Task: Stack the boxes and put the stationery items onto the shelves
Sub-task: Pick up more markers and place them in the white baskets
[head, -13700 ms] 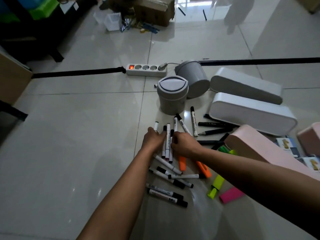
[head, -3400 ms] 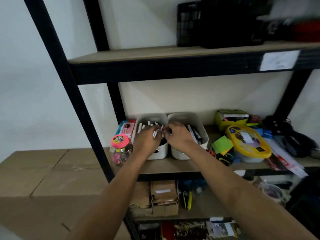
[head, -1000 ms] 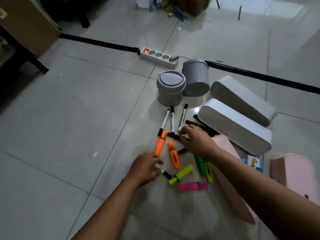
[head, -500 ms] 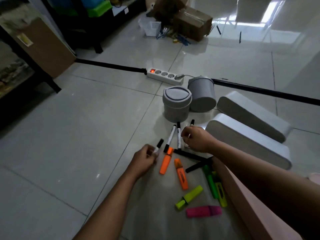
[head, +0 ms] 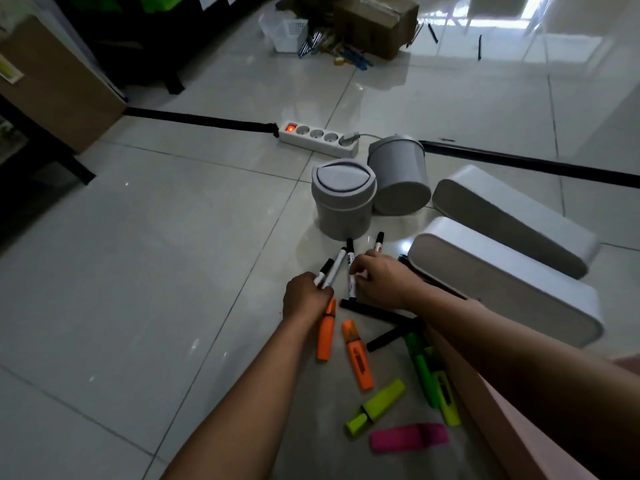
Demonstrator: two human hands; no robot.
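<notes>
My left hand (head: 303, 296) grips two white whiteboard markers (head: 334, 268) with black caps, tips pointing away from me. My right hand (head: 379, 278) pinches another white marker (head: 350, 268) lying on the floor; a further marker (head: 379, 241) pokes out beyond its fingers. Two orange highlighters (head: 356, 355), yellow-green ones (head: 375, 407), a green one (head: 420, 368) and a pink one (head: 408, 436) lie on the tiles below my hands. Black markers (head: 374, 311) lie under my right wrist. Two white oblong boxes (head: 502, 282) lie upside down at the right.
Two small grey bins (head: 343, 199) stand just beyond the markers, one tipped over. A white power strip (head: 317, 136) with a lit red switch and a black cable (head: 197, 119) cross the floor. Cardboard boxes (head: 374, 22) and a white basket (head: 287, 32) sit far back. A pink box (head: 512, 420) lies bottom right.
My left hand has taken a second white marker into its grip. My right hand has moved left onto the middle marker and pinched it. The camera has come closer.
</notes>
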